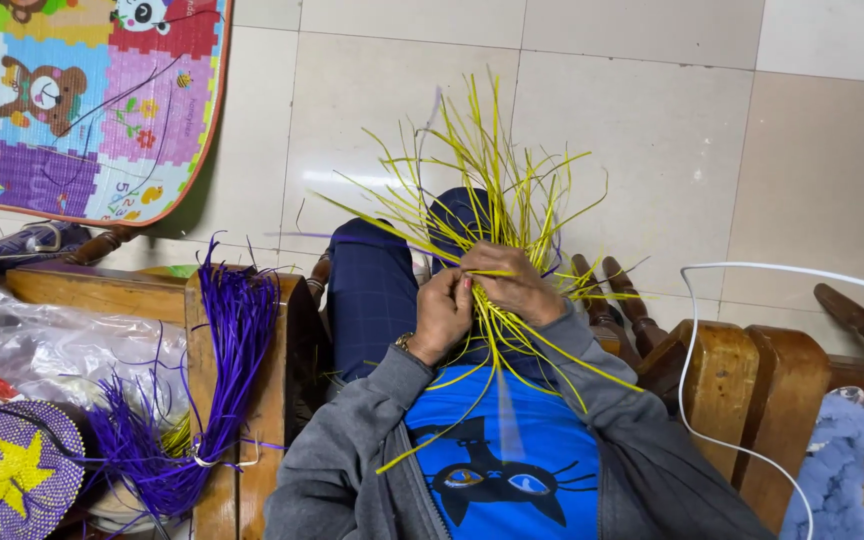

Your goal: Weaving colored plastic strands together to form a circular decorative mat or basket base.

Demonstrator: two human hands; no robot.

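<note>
A loose bundle of yellow strips (492,190) fans upward and outward over my lap. My left hand (441,313) and my right hand (512,283) meet at its middle, both with fingers closed on the yellow strips where they cross. Some strip ends hang down over my blue shirt. I sit in a wooden chair, grey sleeves on both arms, a watch on my left wrist.
A tied bundle of purple strips (214,380) lies on the wooden armrest (112,292) at left, beside a round purple woven piece with a yellow star (12,480) and a clear plastic bag (42,345). A colourful play mat (82,100) lies on the tiled floor. A white cable (687,340) crosses the right armrest.
</note>
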